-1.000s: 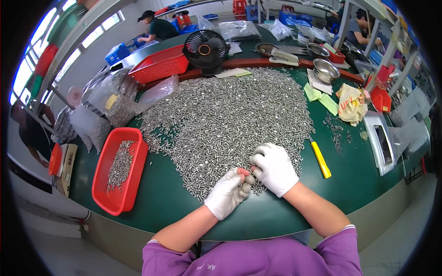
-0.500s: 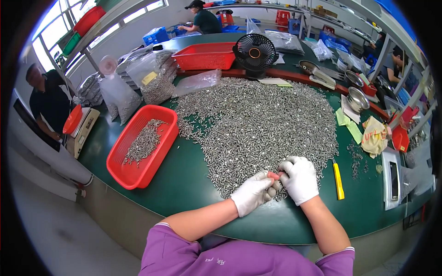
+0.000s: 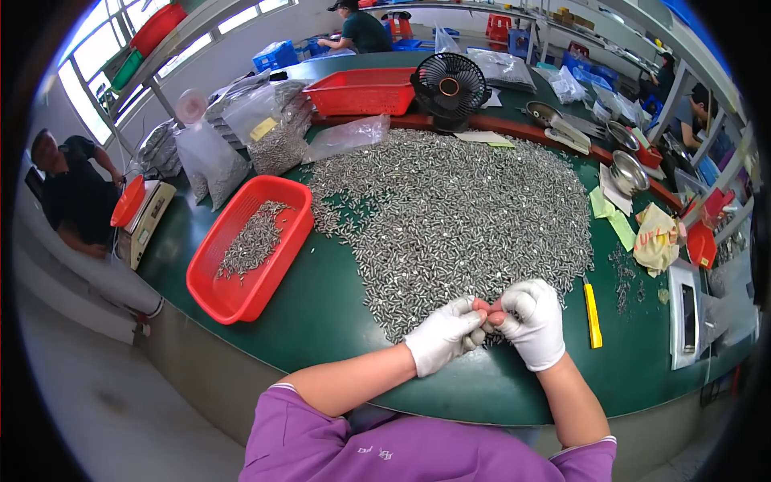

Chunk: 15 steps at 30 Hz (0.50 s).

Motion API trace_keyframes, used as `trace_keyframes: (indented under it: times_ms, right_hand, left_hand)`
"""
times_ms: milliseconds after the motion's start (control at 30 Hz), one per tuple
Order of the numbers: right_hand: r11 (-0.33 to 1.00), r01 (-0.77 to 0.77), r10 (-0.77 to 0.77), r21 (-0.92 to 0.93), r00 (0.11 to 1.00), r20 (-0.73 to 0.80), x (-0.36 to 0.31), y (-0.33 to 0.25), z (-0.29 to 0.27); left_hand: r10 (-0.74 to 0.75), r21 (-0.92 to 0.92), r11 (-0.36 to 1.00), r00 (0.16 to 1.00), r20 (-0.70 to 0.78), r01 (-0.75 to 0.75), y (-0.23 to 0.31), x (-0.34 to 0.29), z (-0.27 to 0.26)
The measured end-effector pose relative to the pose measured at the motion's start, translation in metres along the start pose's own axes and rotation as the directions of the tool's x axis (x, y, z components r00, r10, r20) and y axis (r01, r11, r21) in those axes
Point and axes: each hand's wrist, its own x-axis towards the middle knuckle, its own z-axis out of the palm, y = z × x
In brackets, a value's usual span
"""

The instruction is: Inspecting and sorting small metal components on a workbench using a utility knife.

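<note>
Two gloved hands meet over a heap of small metal pieces.
From here I see the left hand [image 3: 442,337] and right hand [image 3: 536,325] fingertip to fingertip at the near edge of the heap [image 3: 466,217], bare fingertips bunched; whether they pinch a piece I cannot tell; the heap lies on the green table [image 3: 325,317]; more pieces sit in the red basket [image 3: 299,229] to the left.

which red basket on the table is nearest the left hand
The front red basket, left of the metal parts pile; the rear red basket stands farther away, beside the black fan.
</note>
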Motion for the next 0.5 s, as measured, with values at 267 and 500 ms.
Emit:
trace_keyframes:
  times_ms: [267,500]
  right_hand:
    - [0.953,-0.147,0.114,0.267,0.984,0.134,-0.001,0.006,-0.002]
    - [0.747,-0.469,0.348,0.471,0.880,0.324,-0.007,0.004,-0.007]
  left_hand:
    - [-0.092,-0.046,0.995,0.995,0.034,0.094,0.011,-0.006,0.007]
    - [-0.047,-0.096,0.994,0.995,0.083,0.055,0.007,-0.001,0.003]
